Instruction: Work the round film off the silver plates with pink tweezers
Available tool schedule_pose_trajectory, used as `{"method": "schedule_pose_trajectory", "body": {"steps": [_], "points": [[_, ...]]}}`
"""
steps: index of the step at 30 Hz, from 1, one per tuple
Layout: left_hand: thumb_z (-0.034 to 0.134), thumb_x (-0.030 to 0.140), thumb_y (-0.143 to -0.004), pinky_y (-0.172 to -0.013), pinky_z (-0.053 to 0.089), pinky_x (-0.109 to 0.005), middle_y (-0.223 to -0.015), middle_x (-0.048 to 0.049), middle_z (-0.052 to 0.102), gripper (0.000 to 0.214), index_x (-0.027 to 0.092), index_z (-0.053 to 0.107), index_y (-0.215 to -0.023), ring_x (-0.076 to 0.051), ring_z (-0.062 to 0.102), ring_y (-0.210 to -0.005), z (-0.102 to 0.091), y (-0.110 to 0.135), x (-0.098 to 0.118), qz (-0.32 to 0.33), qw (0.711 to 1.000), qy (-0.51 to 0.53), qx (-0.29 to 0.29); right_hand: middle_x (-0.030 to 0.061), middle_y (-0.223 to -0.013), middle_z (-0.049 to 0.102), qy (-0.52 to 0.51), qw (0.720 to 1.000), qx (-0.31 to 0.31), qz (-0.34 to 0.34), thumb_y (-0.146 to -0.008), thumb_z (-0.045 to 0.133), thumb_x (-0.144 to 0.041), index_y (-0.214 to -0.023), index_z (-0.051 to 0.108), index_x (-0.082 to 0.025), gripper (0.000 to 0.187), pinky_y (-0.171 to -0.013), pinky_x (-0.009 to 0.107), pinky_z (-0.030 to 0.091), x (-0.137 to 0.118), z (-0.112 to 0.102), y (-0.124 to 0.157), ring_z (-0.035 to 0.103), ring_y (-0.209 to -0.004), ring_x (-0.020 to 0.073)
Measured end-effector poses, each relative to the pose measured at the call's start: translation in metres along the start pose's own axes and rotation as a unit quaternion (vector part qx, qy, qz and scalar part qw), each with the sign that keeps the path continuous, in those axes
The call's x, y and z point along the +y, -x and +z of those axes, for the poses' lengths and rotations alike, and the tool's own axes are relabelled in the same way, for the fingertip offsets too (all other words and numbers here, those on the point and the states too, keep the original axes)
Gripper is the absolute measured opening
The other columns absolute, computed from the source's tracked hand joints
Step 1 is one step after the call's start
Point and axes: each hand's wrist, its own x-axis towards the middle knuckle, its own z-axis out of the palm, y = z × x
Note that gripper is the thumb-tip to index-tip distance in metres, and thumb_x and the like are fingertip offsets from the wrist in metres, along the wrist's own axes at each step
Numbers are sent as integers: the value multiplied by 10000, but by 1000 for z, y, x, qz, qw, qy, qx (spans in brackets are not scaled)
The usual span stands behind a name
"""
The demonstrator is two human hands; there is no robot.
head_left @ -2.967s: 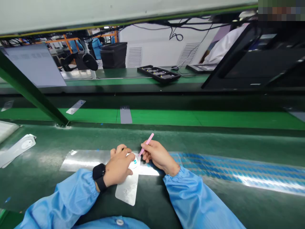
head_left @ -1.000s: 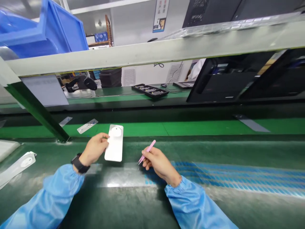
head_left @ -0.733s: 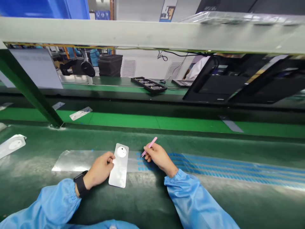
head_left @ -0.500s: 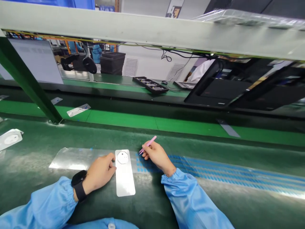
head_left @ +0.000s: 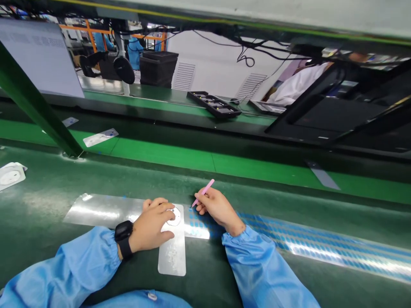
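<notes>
My left hand (head_left: 153, 226) lies across a white phone back panel (head_left: 173, 259), its fingers apart and resting on the panel near the round camera ring (head_left: 174, 217). A dark watch is on that wrist. Pink tweezers (head_left: 205, 191) are pinched in my right hand (head_left: 219, 208), just right of the panel. Their tips point down at a small blue round sticker at the end of a clear sheet (head_left: 282, 234) with rows of blue dots. The sheet runs under my right wrist and off to the right. Clear film (head_left: 99, 209) also stretches left from the panel.
Other white panels (head_left: 11, 176) lie at the far left of the bench. A green strip behind the bench carries another panel (head_left: 101, 137) and a grey one (head_left: 323, 174). A green post (head_left: 41, 102) rises at left. Beyond are a black tray (head_left: 213, 105) and monitors.
My left hand has moved right, from the panel's left edge onto its top, with fingers spread. The tweezers' tips have come together at the blue dots. The view has tilted down slightly.
</notes>
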Motion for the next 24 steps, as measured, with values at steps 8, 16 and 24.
{"method": "schedule_pose_trajectory", "body": {"steps": [8, 16, 24], "points": [[738, 358, -708, -947, 252, -446, -1269, -68, 585, 340, 237, 610, -999, -298, 416, -1207, 7, 0, -6, 32, 999, -5, 24, -14, -441, 579, -60, 998, -23, 3, -676, 701, -462, -594, 530, -180, 339, -403, 210, 431, -1, -5, 4, 530, -383, 94], [767, 342, -676, -941, 259, -430, -1235, -51, 602, 437, 233, 568, -1050, -285, 438, -1192, 5, 1, -4, 22, 999, -3, 23, -14, -460, 590, -28, 999, -37, -12, -736, 627, -424, -652, 545, -180, 271, -398, 210, 423, -5, 26, 25, 529, -379, 96], [769, 320, -676, -942, 260, -429, -1201, -71, 620, 474, 224, 550, -1086, -286, 453, -1182, 1, 0, -1, 15, 1000, 14, 11, -24, -464, 573, -8, 999, -39, 8, -765, 598, -358, -632, 540, -178, 232, -373, 196, 409, 2, 36, 12, 528, -375, 92]]}}
